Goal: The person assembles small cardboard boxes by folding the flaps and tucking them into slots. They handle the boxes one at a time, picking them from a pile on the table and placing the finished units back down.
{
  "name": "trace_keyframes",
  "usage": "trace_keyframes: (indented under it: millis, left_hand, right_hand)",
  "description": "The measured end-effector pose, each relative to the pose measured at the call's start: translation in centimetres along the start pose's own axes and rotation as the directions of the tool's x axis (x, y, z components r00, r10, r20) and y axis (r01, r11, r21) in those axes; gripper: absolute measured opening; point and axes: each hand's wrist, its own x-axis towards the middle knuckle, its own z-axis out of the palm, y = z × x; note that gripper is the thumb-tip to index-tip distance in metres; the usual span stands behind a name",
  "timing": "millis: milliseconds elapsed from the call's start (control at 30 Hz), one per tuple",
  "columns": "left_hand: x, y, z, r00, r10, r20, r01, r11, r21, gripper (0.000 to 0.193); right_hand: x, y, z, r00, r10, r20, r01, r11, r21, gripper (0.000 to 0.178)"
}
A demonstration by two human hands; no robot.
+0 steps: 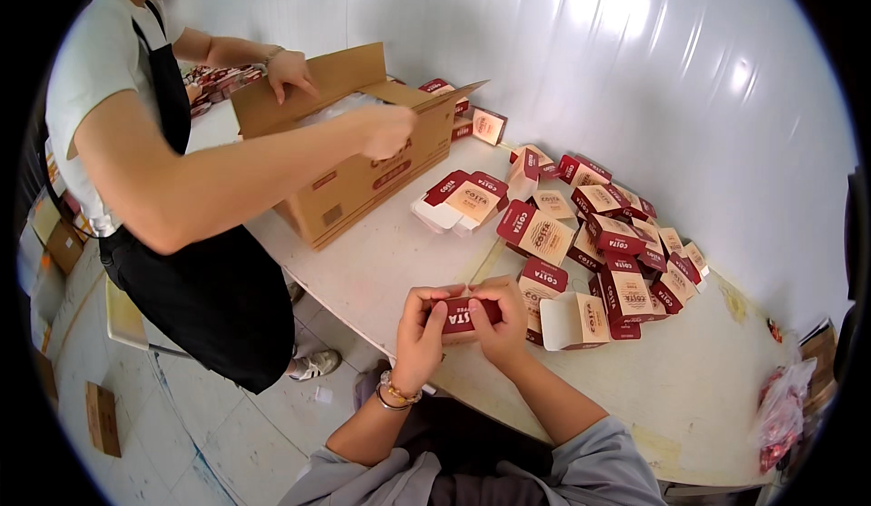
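Between my two hands, just above the table's near edge, is a small dark red and cream carton (461,317). My left hand (421,325) is closed round its left end, the thumb pressed on the red face. Gripping the right end, my right hand (502,322) also has its thumb on that face. The fingers behind the carton are partly hidden. Close by on the right, an open carton (577,320) shows its white inside, next to a red and cream carton (543,281). A flatter carton with spread flaps (464,201) lies farther off.
A heap of small cartons (626,243) covers the table's right middle. At left, a co-worker (136,125) in a black apron has both hands at a large open cardboard box (363,180). A white wall (635,71) bounds the back; a pink plastic bag (785,406) hangs at far right.
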Motion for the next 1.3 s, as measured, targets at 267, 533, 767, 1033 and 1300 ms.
trace_keyframes:
  millis: [267, 533, 767, 1033, 1300]
  left_hand:
    - [-1.5, -3.1, -2.6, 0.920, 0.305, 0.247, -0.346, 0.927, 0.142, 0.060]
    - [-1.7, -1.9, -2.5, 0.929, 0.345, 0.133, -0.367, 0.902, 0.225, 0.070]
    - [-1.8, 3.2, -5.6, 0.862, 0.384, -0.331, -0.309, 0.916, 0.256, 0.056]
    - [-5.5, 4.3, -8.9, 0.882, 0.335, -0.331, -0.215, 0.912, 0.349, 0.059]
    - [-6.0, 2.6, -11.7, 0.837, 0.325, -0.441, -0.125, 0.897, 0.423, 0.065]
  right_hand:
    - [-0.1, -0.6, -0.3, 0.998, 0.052, 0.041, -0.054, 0.998, 0.043, 0.013]
    - [1.3, 0.3, 0.4, 0.974, 0.167, 0.150, -0.194, 0.963, 0.185, 0.015]
    - [11.4, 16.6, 3.9, 0.880, 0.470, -0.067, -0.432, 0.734, -0.524, 0.068]
    - [18.3, 25.1, 7.4, 0.213, 0.851, -0.480, -0.896, -0.026, -0.443, 0.138]
    - [18.3, 37.6, 10.2, 0.074, 0.994, -0.084, -0.862, 0.022, -0.506, 0.108]
